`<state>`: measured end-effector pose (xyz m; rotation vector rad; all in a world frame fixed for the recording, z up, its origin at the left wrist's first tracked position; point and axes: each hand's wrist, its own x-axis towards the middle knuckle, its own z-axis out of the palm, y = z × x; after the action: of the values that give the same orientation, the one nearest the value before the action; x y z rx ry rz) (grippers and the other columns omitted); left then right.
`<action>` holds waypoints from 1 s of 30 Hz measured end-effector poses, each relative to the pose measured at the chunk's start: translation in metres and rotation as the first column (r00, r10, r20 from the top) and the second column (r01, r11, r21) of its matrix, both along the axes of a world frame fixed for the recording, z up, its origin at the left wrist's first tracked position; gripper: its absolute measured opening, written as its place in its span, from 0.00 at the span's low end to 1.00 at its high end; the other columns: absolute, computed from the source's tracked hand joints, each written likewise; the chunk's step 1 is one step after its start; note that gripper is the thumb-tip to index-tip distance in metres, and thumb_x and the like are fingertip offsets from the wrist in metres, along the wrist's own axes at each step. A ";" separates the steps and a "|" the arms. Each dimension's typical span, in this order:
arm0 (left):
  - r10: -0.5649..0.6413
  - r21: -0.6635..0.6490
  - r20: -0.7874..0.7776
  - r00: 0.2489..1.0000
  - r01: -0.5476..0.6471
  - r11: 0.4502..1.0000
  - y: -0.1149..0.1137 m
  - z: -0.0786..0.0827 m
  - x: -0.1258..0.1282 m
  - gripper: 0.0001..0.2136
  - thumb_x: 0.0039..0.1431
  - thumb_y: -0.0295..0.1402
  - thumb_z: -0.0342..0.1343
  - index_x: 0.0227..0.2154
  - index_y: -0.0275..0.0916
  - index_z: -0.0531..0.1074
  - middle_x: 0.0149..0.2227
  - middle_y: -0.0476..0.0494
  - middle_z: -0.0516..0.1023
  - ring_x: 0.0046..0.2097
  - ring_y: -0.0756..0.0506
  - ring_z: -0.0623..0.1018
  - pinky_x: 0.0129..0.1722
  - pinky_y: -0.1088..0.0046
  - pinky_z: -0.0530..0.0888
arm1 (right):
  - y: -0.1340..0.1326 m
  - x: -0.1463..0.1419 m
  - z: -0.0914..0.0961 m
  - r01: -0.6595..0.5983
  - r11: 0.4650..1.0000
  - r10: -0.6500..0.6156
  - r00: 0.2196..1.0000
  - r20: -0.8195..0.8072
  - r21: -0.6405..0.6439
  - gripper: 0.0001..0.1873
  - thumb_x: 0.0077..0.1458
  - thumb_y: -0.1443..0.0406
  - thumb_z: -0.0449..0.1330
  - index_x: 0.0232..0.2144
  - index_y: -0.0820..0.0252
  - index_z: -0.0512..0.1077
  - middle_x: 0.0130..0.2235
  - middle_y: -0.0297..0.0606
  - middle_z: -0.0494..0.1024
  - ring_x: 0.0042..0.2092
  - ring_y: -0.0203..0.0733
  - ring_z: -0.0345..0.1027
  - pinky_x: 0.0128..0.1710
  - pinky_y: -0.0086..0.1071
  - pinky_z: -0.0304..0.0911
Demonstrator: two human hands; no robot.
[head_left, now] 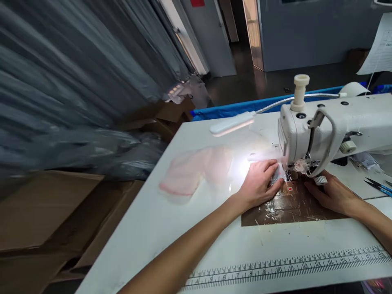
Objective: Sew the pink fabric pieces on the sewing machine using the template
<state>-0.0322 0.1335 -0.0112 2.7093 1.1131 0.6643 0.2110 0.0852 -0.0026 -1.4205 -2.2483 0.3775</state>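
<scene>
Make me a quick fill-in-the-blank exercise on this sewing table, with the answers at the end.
The sewing machine is coloured ____.
The left hand and right hand lie on opposite ____ of the presser foot.
The cardboard boxes are in the picture's ____ half.
The glossy plate near both hands is coloured ____.

Missing words: white; sides; left; brown.

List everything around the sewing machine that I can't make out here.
All in the head view:
- Right hand: some fingers hidden behind parts of the sewing machine.
- White piece: partly covered by the left hand.
- Pinkish item: blurred, see-through; outline unclear.
- Paper sheet: cut off by the right edge; print too small.
- Blue-handled tool: cut off by the right edge.
</scene>
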 end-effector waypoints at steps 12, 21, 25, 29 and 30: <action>0.405 -0.256 -0.211 0.890 -0.450 0.856 0.110 0.037 -0.005 0.27 0.70 0.45 0.35 0.24 0.38 0.73 0.30 0.37 0.78 0.39 0.36 0.79 0.39 0.62 0.72 | 0.003 0.002 -0.014 -0.050 0.990 0.049 0.999 0.005 0.133 0.16 0.63 0.61 0.49 0.33 0.56 0.76 0.39 0.45 0.77 0.40 0.51 0.75 0.36 0.41 0.74; 0.438 -0.235 -0.170 0.883 -0.468 0.852 0.127 0.032 -0.024 0.25 0.67 0.46 0.41 0.58 0.37 0.67 0.62 0.33 0.68 0.66 0.31 0.62 0.62 0.50 0.59 | 0.005 0.003 -0.012 -0.060 0.997 0.057 0.997 0.051 0.054 0.21 0.64 0.60 0.46 0.36 0.60 0.77 0.40 0.48 0.77 0.38 0.49 0.75 0.36 0.43 0.74; 0.387 -0.194 -0.092 0.918 -0.397 0.897 0.107 0.032 -0.029 0.19 0.66 0.36 0.44 0.52 0.36 0.73 0.57 0.36 0.74 0.60 0.36 0.71 0.60 0.61 0.65 | 0.005 0.003 -0.011 -0.067 0.996 0.065 0.997 0.043 0.052 0.19 0.64 0.61 0.47 0.40 0.59 0.77 0.42 0.47 0.77 0.39 0.49 0.75 0.40 0.43 0.74; 0.275 -0.218 -0.062 0.959 -0.282 0.934 0.090 0.027 -0.032 0.14 0.61 0.31 0.48 0.40 0.39 0.79 0.45 0.42 0.80 0.46 0.41 0.78 0.50 0.69 0.73 | 0.004 0.003 -0.008 -0.064 0.998 0.064 0.998 0.028 0.016 0.18 0.64 0.62 0.49 0.45 0.59 0.77 0.45 0.47 0.78 0.41 0.49 0.75 0.42 0.44 0.73; 0.267 -0.220 -0.050 0.963 -0.271 0.937 0.088 0.026 -0.034 0.14 0.61 0.30 0.48 0.40 0.39 0.79 0.45 0.42 0.80 0.47 0.42 0.78 0.50 0.69 0.73 | 0.004 0.002 -0.008 -0.059 0.998 0.059 0.998 0.022 -0.001 0.18 0.64 0.62 0.49 0.45 0.59 0.77 0.45 0.48 0.77 0.42 0.49 0.75 0.42 0.45 0.73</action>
<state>-0.0659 0.2216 0.0144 2.4021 1.4837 0.5099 0.2131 0.0894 -0.0102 -1.3668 -2.3122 0.3828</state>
